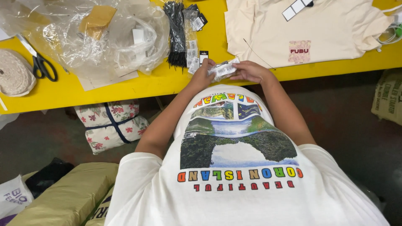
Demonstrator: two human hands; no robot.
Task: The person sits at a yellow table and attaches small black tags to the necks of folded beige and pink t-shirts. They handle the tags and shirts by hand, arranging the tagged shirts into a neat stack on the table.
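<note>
My left hand [202, 74] and my right hand [251, 71] meet at the near edge of the yellow table [150, 83]. Between them they hold a small clear plastic packet [223, 69] with pale tags inside. A bundle of black tag ties [176, 35] lies just beyond my left hand, next to several small packets of tags [193, 44]. A folded cream T-shirt [301, 29] with a small pink square patch lies on the table beyond my right hand. My own white printed shirt fills the lower part of the view.
Crumpled clear plastic bags [104, 37], black-handled scissors [39, 62] and a roll of cream webbing [12, 74] sit on the table's left. Under the table are a floral bag [111, 125], olive sacks [67, 196] and a burlap sack [387, 96] at right.
</note>
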